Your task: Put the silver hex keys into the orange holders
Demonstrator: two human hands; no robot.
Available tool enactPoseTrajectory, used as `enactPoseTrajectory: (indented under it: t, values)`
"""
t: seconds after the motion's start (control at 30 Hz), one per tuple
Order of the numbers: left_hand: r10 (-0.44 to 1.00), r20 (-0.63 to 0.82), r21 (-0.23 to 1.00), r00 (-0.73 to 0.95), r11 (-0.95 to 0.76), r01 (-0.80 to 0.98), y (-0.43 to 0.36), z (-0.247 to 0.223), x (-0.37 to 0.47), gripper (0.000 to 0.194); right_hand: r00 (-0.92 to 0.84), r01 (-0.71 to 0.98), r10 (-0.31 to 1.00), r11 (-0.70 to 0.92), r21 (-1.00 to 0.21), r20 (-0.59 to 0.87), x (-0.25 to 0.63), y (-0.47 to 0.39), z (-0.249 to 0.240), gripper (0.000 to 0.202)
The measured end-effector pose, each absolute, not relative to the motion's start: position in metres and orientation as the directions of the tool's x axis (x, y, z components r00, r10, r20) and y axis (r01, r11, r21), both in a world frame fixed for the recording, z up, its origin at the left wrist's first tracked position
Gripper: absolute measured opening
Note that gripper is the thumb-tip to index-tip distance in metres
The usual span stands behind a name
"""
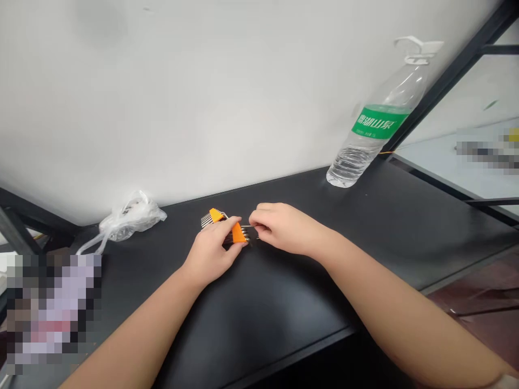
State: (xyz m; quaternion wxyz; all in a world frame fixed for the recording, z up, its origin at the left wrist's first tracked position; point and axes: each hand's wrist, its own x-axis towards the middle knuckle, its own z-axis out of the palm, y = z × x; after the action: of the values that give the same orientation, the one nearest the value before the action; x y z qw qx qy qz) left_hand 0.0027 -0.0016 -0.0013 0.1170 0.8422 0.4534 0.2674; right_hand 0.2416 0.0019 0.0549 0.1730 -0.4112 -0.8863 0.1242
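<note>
On the black tabletop (275,302), my left hand (206,254) is closed around an orange holder (239,233). Several slim metal hex keys (206,220) stick out of its far left end, and short metal ends show at its right side. Just right of the holder, my right hand (281,226) pinches a thin metal hex key (246,226) that reaches back to the holder. My fingers hide the tip of that key and the middle of the holder.
A clear water bottle (377,121) with a green label stands at the back right by the wall. A crumpled plastic bag (135,216) lies at the back left, near a pixelated pale purple thing (60,308). Black frame bars (446,75) rise at the right.
</note>
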Motion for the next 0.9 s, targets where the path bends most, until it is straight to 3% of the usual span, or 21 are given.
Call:
enactPoseTrajectory:
  t: [0.2,0.33,0.47,0.73,0.9]
  values:
    - [0.824,0.344,0.444,0.449,-0.565,0.696,-0.002,-0.001,0.003,0.049,-0.612,0.689,0.764,0.642,-0.336,0.205,0.243,0.002,0.052,0.013]
    - [0.794,0.350,0.383,0.496,-0.605,0.698,0.000,0.001,0.004,0.045,-0.602,0.692,0.766,0.641,-0.333,0.223,0.241,-0.001,0.054,0.016]
    - [0.774,0.377,0.378,0.509,-0.630,0.678,0.001,0.005,0.004,0.041,-0.605,0.648,0.759,0.645,-0.405,0.241,0.238,-0.004,0.056,0.020]
    - [0.770,0.344,0.484,0.538,-0.636,0.601,-0.004,0.012,0.008,0.025,-0.638,0.511,0.726,0.648,-0.565,0.257,0.232,-0.005,0.057,0.024]
    - [0.773,0.365,0.499,0.519,-0.633,0.592,-0.003,0.011,0.007,0.036,-0.595,0.534,0.760,0.617,-0.577,0.262,0.234,0.000,0.053,0.017]
